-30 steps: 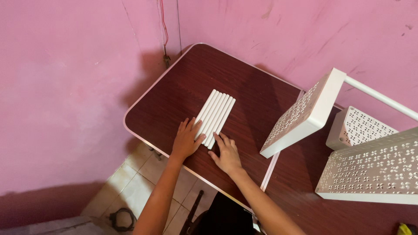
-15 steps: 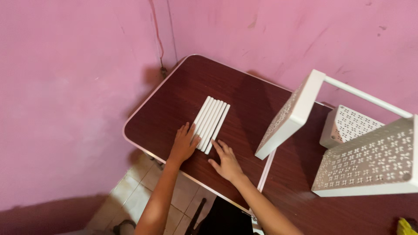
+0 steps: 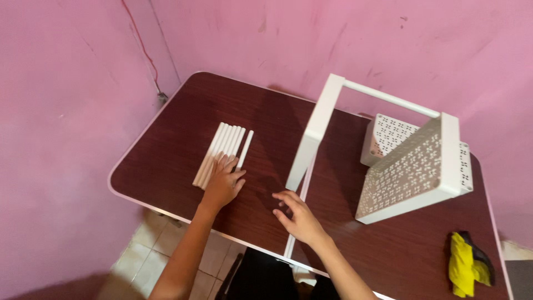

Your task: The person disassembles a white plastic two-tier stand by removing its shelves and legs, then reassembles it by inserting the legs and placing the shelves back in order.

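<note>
Step in hand: a row of white rods (image 3: pixel 222 153) is being squared up on the dark table (image 3: pixel 166 166); judged as sorting or aligning, nothing lifted yet.
Left hand (image 3: pixel 223 185): laid flat on the near ends of the rods, fingers (image 3: pixel 229 165) spread and extended, nothing gripped; contact is by fingertips only.
Right hand (image 3: pixel 297 214): held just above the table at about 4 o'clock from the rods, apart from them, fingers loosely spread, nothing held; whether the tips touch the table cannot be told.
Rods, place: left half of the table, at 9 o'clock from the white frame post (image 3: pixel 313 136).
Rods, axis: long axis runs from 7 o'clock to 1 o'clock, far ends toward the pink wall (image 3: pixel 333 39). All lie flat and side by side, touching.
Stray rod (image 3: pixel 245 149): one rod at the right edge sits slightly apart and further toward 1 o'clock than the rest.
Next move, as judged: a single rod has to be separated, so a pinch at the near end is called for without scattering the neighbours.
Nearby: perforated white shelf panel (image 3: pixel 413 169) at 3 o'clock, a second perforated piece (image 3: pixel 388 133) behind it, yellow cloth (image 3: pixel 463 265) at the table's 5 o'clock corner.
</note>
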